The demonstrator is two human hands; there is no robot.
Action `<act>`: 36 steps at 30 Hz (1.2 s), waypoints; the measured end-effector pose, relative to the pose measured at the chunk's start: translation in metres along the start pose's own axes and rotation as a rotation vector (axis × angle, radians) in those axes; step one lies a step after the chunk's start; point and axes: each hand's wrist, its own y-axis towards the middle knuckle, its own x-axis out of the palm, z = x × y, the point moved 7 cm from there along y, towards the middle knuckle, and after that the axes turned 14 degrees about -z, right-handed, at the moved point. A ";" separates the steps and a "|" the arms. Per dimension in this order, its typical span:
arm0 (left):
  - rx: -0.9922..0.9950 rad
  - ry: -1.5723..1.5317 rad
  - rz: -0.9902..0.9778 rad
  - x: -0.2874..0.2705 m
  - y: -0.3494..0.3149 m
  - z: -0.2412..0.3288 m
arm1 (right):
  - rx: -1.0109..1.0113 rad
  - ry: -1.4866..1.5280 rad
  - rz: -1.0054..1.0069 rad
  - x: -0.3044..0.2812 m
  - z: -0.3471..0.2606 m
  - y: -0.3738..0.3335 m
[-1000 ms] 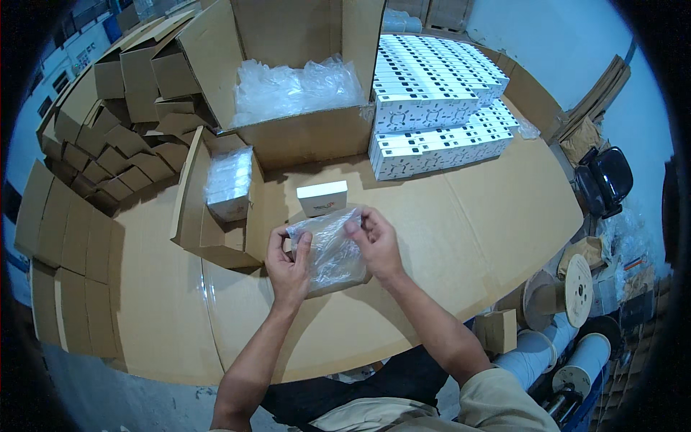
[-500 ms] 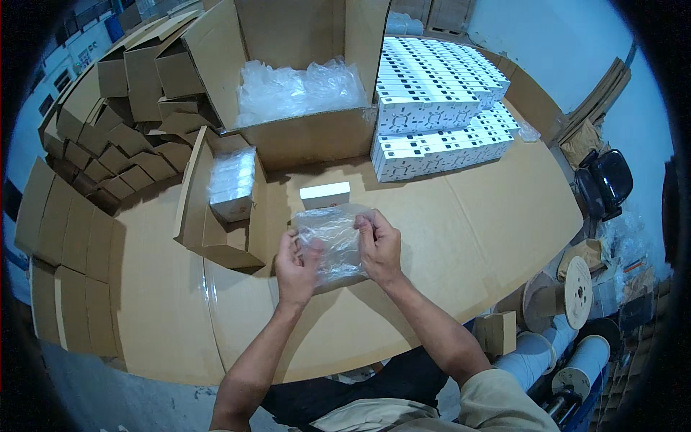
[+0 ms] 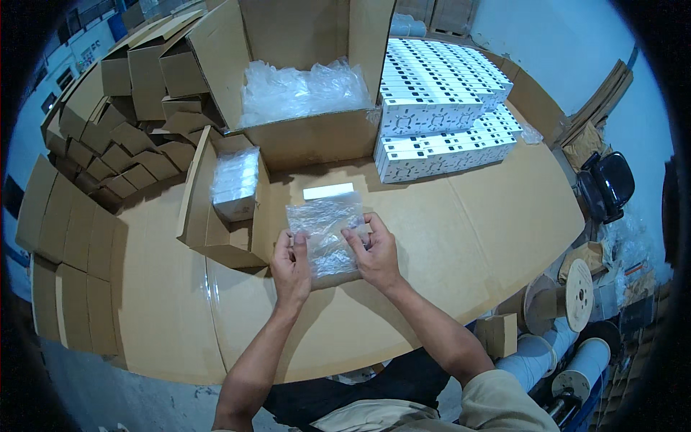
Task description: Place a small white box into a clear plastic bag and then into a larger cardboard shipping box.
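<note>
A clear bubble-wrap bag (image 3: 327, 237) is stretched between my two hands above the cardboard-covered table. My left hand (image 3: 291, 268) pinches its left edge, thumb on top. At the right edge, my right hand (image 3: 376, 253) grips it between thumb and fingers. Just beyond the bag lies a small white box (image 3: 328, 191), partly covered by the bag's far edge. To the left stands an open cardboard carton (image 3: 193, 198) with several plastic-wrapped white boxes (image 3: 235, 183) in a row at its far end.
A large open carton (image 3: 309, 137) full of clear plastic bags (image 3: 302, 90) stands at the back. Stacked white printed boxes (image 3: 432, 108) sit right of it. Folded brown cartons (image 3: 137, 122) pile up at the left. Spools (image 3: 576, 295) and a black chair (image 3: 608, 183) are beyond the table's right edge.
The bag is now spread flatter and its far edge reaches over part of the small white box. My right hand's thumb has shifted inward on it.
</note>
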 end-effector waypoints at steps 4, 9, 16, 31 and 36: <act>0.051 -0.210 -0.061 0.015 0.000 0.012 | 0.014 0.029 -0.002 0.002 -0.006 -0.002; -0.218 -0.203 -0.226 0.016 0.000 -0.005 | -0.115 0.101 -0.074 0.002 -0.009 0.003; -0.201 0.027 -0.372 0.025 0.000 -0.003 | -0.013 0.438 -0.016 -0.037 0.016 0.018; -0.192 0.063 -0.374 0.026 -0.002 0.003 | -0.490 -0.727 -0.077 -0.019 -0.085 0.008; -0.247 0.030 -0.336 0.020 0.004 -0.015 | -0.537 -0.652 -0.123 -0.017 -0.088 0.003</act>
